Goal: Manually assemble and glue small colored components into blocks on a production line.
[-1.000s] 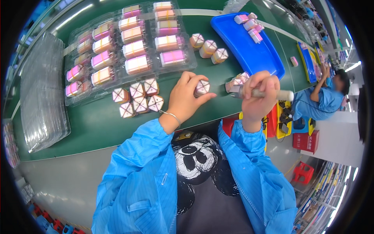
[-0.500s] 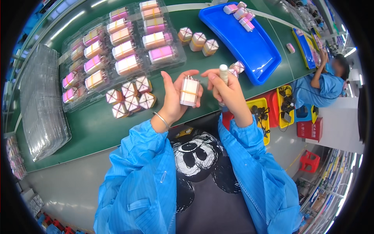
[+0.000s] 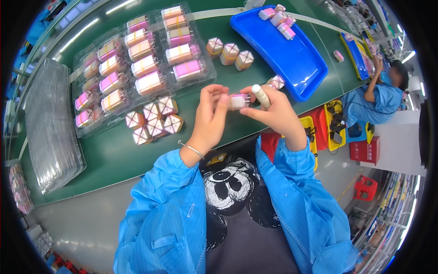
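In front of my chest I hold a small white-and-pink block (image 3: 238, 101) lying sideways, its thin metal pins toward the right. The fingers and thumb of my left hand (image 3: 211, 114) are closed on its left end. My right hand (image 3: 279, 112) grips a pale stick like a marker pen (image 3: 261, 96), which slants up out of the fist. That hand's thumb and fingertips come up to the pinned end of the block; whether they press on it I cannot tell. Just beyond the right hand lies another block (image 3: 276, 82), partly hidden.
Clear plastic trays (image 3: 150, 89) of banded blocks cover the far left of the green table (image 3: 105, 155). Blocks with crossed ends (image 3: 155, 127) stand left of my hands, several more (image 3: 229, 54) beyond. A blue tray (image 3: 292, 59) lies right; stacked empty trays (image 3: 52, 132) far left. A co-worker (image 3: 376, 100) sits right.
My left hand has turned the block from upright to sideways, its pins now toward the right. My right hand, with the pale stick, has come in against the block's pinned end.
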Demonstrator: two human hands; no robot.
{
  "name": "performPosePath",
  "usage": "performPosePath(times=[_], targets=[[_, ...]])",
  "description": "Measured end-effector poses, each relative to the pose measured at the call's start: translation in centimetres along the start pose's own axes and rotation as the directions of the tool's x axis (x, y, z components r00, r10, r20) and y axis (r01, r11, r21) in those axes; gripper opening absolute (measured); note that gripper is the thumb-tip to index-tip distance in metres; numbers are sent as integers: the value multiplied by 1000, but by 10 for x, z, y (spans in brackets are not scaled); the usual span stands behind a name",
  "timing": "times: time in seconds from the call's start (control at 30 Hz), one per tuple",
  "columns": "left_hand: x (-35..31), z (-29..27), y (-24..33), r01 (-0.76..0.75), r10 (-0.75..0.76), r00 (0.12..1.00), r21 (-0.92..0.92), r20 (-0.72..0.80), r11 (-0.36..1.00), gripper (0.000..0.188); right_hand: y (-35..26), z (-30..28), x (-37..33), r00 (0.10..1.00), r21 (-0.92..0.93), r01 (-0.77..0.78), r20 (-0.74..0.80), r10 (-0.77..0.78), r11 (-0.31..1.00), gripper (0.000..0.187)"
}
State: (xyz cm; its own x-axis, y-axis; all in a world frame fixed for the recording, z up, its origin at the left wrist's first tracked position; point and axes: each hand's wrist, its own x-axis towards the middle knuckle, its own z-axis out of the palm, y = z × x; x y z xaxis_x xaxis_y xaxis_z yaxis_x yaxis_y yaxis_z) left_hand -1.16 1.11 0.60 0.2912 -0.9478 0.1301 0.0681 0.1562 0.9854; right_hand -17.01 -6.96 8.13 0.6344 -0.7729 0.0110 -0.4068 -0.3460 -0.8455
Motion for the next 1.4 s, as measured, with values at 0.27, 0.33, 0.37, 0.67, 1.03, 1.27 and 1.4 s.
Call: performPosePath(times=[0.27,0.33,0.37,0.67,1.03,1.27,1.4], targets=[[54,35,3,-367,400,916,469,30,804,41,15,-6,-4,963,-427,-55,-261,-65,903,40],[71,44,-2,-328,411,912,616,8,716,45,8,-7,-5,970,-404,-19,-229,-81,915,39],[78,47,-3,-289,382,924,647,-5,705,46,5,-8,-7,973,-392,-2,-213,-89,920,39],[105,54,5,-125,227,973,724,-45,679,29,18,-19,-13,938,-202,18,-336,-86,979,30],[40,29,63,-412,581,814,736,32,537,36,21,-10,-7,904,-142,64,-410,-117,988,24],[-28,-5,43,-245,267,960,726,87,643,39,0,-3,5,852,629,448,-515,-92,635,24],[-25,-16,21,-230,219,971,599,92,767,40,-13,20,18,870,750,490,-454,-193,444,25]])
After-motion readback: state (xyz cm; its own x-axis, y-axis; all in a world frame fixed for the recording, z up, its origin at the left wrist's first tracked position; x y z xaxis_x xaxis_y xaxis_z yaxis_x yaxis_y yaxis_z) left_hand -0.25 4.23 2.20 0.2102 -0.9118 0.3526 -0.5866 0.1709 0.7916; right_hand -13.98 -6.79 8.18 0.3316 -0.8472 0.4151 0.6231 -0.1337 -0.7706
